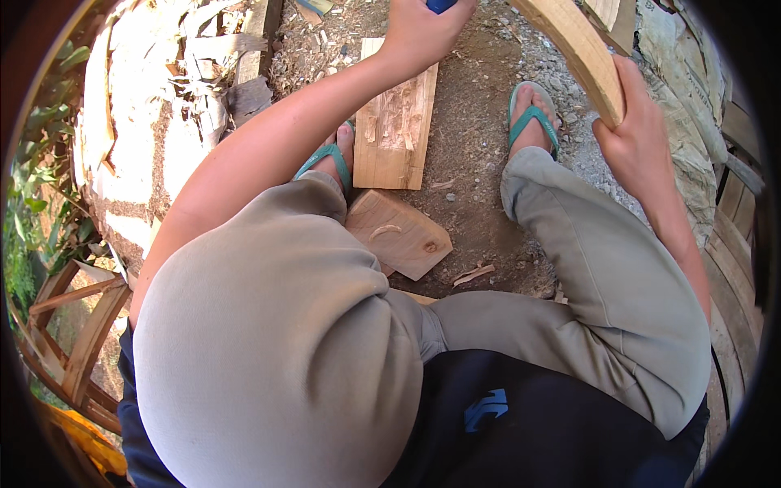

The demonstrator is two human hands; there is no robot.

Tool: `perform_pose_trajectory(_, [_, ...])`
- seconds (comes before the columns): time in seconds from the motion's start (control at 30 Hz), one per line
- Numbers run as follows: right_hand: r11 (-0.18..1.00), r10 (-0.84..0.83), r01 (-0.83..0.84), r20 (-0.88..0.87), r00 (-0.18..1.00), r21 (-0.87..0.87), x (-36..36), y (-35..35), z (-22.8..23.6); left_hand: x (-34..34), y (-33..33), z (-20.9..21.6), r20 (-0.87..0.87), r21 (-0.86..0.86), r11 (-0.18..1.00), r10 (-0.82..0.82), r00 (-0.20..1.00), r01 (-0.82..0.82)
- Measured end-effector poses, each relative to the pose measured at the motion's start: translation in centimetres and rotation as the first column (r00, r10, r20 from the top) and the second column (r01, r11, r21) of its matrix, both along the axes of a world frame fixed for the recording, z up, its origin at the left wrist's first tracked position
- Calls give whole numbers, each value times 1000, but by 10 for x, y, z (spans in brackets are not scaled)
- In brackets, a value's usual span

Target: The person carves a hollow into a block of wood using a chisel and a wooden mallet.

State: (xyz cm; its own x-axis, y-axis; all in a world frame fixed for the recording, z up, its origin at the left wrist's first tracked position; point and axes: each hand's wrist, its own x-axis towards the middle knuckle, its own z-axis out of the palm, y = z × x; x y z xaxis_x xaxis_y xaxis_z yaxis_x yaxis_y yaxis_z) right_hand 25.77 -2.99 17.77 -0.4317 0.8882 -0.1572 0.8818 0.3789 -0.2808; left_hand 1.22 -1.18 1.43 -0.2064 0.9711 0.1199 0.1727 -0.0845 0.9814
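Observation:
My left hand [425,37] reaches to the top edge, its fingers closed around a blue object [440,4]. Only a small blue part of that object shows; the rest is cut off by the frame. At the upper right, my right hand [641,138] grips the lower end of a curved, pale wooden piece [573,57], which slants up and left out of view. Below my left forearm lies a wooden board [389,167] with a rough, chipped surface. Nearer to me, a shorter wooden block [399,236] carries a curled shaving [386,231].
My feet, in green flip-flops [533,122], stand either side of the board. Wood chips and grey gravel [582,159] cover the ground. A wooden frame [85,342] stands at the left near plants [37,179]. Crumpled sheeting [691,154] and wooden slats [732,276] line the right.

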Motion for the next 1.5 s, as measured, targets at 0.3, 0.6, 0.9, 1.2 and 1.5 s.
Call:
perform_pose_trajectory(0.3, [998,61,-62,40,997,25,-9,7,-1,43,38,5,16,88,847,525,851,-525])
perform_pose_trajectory(0.6, [991,-45,45,-3,999,-130,-8,12,-23,-8,29,-1,-15,-287,957,38,999,-41])
perform_pose_trajectory(0.9, [983,-46,18,-147,988,-185,-4,34,-36,-13,40,-19,2,-304,952,-46,999,45])
perform_pose_trajectory(1.2, [965,-57,19,-141,988,-260,-8,45,-48,-18,48,-25,40,-285,948,-138,990,144])
perform_pose_trajectory(1.5, [853,-459,300,-338,822,-428,10,98,-10,-12,52,-35,8,-273,959,-73,997,72])
